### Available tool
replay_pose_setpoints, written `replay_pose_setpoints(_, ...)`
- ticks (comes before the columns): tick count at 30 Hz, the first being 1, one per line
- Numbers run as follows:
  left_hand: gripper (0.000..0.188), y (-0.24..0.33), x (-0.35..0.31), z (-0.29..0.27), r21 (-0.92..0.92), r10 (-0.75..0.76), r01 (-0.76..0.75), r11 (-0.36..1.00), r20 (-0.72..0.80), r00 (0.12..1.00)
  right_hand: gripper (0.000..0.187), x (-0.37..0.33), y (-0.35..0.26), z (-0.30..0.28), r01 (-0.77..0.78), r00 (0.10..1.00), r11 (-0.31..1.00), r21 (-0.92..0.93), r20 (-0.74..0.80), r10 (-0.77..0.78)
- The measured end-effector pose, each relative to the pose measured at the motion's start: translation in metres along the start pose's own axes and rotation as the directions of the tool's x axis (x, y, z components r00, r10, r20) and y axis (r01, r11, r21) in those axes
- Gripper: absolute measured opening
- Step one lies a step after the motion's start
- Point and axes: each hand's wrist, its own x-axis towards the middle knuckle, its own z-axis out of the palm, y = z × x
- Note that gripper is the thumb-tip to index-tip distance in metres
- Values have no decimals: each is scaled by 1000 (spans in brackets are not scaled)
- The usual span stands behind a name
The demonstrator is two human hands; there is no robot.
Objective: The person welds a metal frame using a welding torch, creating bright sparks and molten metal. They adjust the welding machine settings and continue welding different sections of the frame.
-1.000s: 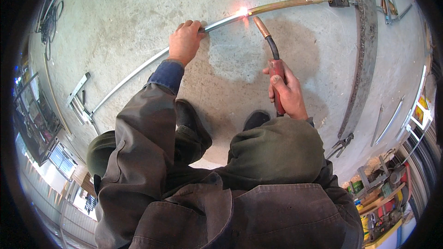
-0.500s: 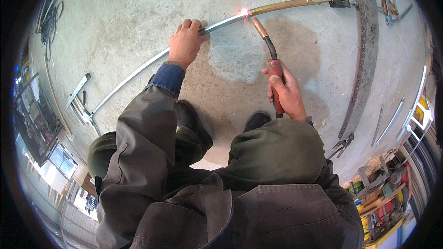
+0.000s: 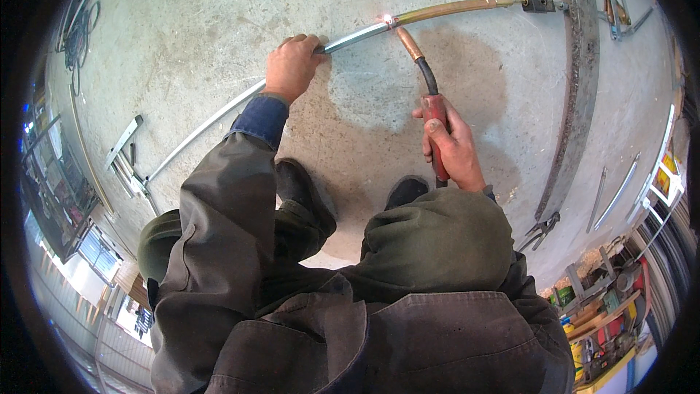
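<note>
My left hand (image 3: 292, 67) is wrapped round a silver metal tube (image 3: 357, 39) that runs from the lower left up toward the right. At its far end the tube meets a brownish metal bar (image 3: 456, 9), and a small bright glow (image 3: 388, 20) sits at that joint. In my right hand (image 3: 456, 142) is a MIG welding torch (image 3: 434, 109) with a red handle, a bent black neck and a copper nozzle (image 3: 410, 43). The nozzle tip is close beside the glowing joint. Beyond the bar's right end is a dark block (image 3: 537, 1) with holes.
A long dark steel beam (image 3: 573, 102) lies along the right, with pliers (image 3: 539, 230) at its near end. Metal offcuts (image 3: 130, 153) lie on the left floor, near a coiled cable (image 3: 79, 40). Various tools (image 3: 601, 314) crowd the lower right. My boots stand below the work.
My left hand has shifted slightly left along the tube. At the joint the glow looks smaller and less red. The torch has barely moved.
</note>
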Motion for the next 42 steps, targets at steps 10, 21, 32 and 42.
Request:
replay_pose_setpoints(10, 25, 2, -3, -2, -10, 6, -6, 1000, 17, 1000, 48, 0, 0, 0, -6, 1000, 1000, -10, -4, 6)
replay_pose_setpoints(21, 25, 6, -4, 4, -6, -16, 16, 1000, -51, 999, 42, 6, 2, 6, -13, 999, 1000, -6, -32, 13)
replay_pose_setpoints(32, 24, 9, -7, 9, 5, -63, 64, 998, -87, 994, 45, 11, 8, 6, -1, 1000, 998, -63, -15, 0)
replay_pose_setpoints(42, 26, 6, -8, 11, -15, -28, 27, 1000, -110, 994, 47, 15, 10, 4, 4, 1000, 996, -84, -9, -5)
